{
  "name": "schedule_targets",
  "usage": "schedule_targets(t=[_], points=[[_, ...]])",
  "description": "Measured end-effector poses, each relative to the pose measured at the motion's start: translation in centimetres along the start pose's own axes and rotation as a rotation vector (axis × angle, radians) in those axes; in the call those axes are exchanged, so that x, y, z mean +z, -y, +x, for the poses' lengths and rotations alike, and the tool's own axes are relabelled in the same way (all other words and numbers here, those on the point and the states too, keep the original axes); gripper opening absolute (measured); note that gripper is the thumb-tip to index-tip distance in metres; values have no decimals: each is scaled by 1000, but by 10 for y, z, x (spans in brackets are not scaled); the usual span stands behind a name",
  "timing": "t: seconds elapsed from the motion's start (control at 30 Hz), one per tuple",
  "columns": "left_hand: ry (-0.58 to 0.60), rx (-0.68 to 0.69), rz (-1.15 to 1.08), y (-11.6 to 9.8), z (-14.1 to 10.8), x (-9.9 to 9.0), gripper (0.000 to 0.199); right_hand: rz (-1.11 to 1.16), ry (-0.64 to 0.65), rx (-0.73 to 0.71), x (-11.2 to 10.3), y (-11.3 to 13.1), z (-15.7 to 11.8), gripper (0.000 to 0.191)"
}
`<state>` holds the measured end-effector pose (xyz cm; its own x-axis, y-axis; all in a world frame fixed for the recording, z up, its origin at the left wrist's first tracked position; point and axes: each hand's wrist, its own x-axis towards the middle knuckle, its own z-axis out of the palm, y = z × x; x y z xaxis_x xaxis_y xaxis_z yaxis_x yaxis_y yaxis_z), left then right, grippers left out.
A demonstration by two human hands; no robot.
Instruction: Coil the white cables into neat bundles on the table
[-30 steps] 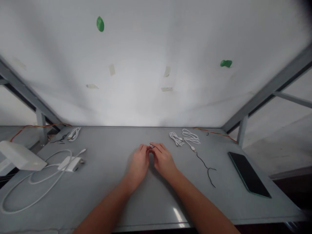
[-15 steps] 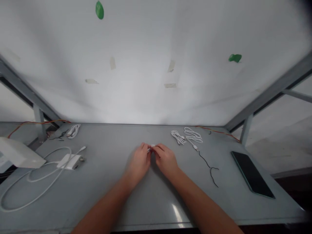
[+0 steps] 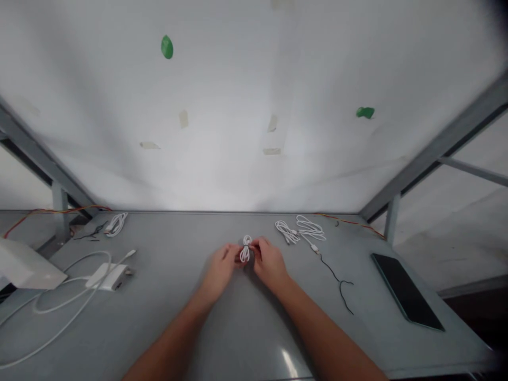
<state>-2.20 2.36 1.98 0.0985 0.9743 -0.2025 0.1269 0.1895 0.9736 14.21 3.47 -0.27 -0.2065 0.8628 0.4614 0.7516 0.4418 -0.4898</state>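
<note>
A gray worktop (image 3: 166,317) stands in front of a big white wall (image 3: 238,106) that has bits of tape and two green blobs on it. Both hands meet near the middle of the worktop, a bit closer to the back edge. The left hand (image 3: 217,270) and the right hand (image 3: 270,263) hold a small white cable bundle (image 3: 246,248) between them. The fingers of both hands are pinched shut on its lower part, and its loops stick up above the fingertips.

Toward the back right corner lie two more coiled white cables (image 3: 300,230), side by side. A thin black wire (image 3: 337,280) runs from them toward the front edge. A dark phone (image 3: 407,292) lies flat near the right edge. Near the left edge sits a white charger block (image 3: 106,276) with a long white cord (image 3: 59,312) looping around it. A white box (image 3: 24,264) sits at the far left edge. Another small white cable coil (image 3: 116,224) lies in the back left corner.
</note>
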Motion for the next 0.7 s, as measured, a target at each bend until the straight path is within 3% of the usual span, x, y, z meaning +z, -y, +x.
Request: schedule_targets(t=[0.1,0.17,0.23,0.33,0.37,0.43,0.5,0.6,0.67,0.7], points=[[43,-108,-292,4,8,-3,27,152,36,-89,-5,0,4,18],[38,-44,-300,5,9,-6,38,193,11,-140,-6,2,5,17],[16,105,-171,4,8,-9,42,197,-37,-125,-6,3,5,14],[-82,368,174,0,2,-13,21,234,-55,-8,-3,-1,6,13],[-110,427,283,-1,0,-13,15,260,-46,43,-3,-2,6,13],[-100,469,415,-1,-3,-13,21,308,-37,130,-3,-5,7,12],[26,413,409,2,-3,-10,32,339,-60,150,-5,-5,7,12],[212,140,164,8,1,-5,53,328,-84,5,-11,3,5,14],[223,-28,2,9,5,-4,63,290,-57,-126,-14,11,3,15],[196,-49,-18,9,7,-4,64,268,-38,-174,-15,14,2,16]])
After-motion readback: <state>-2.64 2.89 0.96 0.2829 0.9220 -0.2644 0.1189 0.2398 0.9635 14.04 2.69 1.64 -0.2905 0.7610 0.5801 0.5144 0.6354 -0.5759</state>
